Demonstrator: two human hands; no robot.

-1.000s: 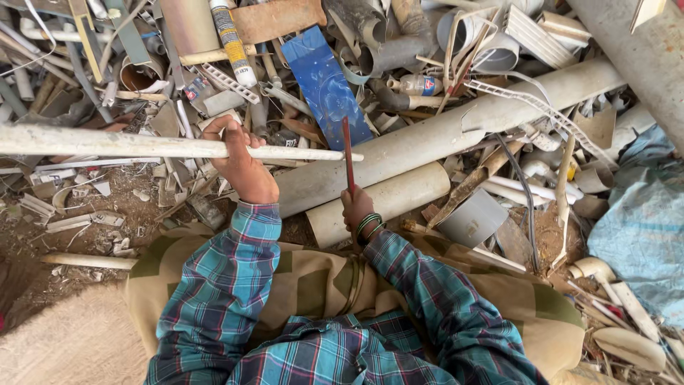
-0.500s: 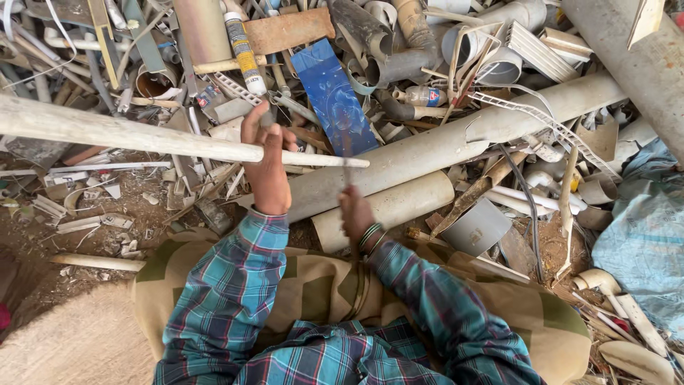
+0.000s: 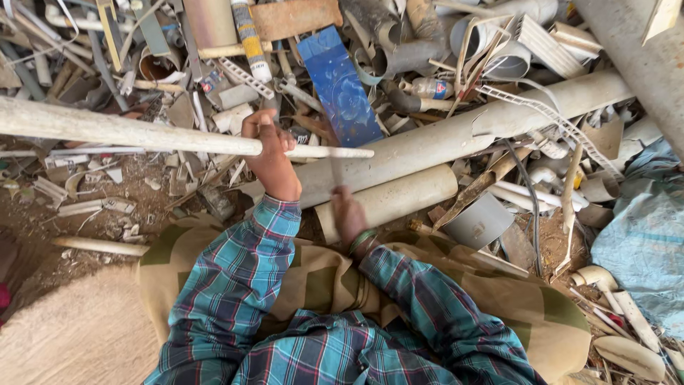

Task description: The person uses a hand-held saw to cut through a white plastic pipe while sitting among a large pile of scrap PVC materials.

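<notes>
Head view: left hand [image 3: 271, 158] in closed grip around long pale pipe [image 3: 128, 132], held level over scrap pile. Right hand [image 3: 349, 214] in closed grip on thin blurred tool [image 3: 335, 167], touching pipe near its end.

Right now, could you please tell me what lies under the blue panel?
The blue panel rests on grey pipes and plastic scraps; its lower end reaches the big grey pipe. Whatever lies directly beneath it is covered.

Blue panel [image 3: 340, 85] lies on scrap heap, thick grey pipe [image 3: 456, 135] beside it, pale blue sack [image 3: 645, 235] far right, well apart.
</notes>
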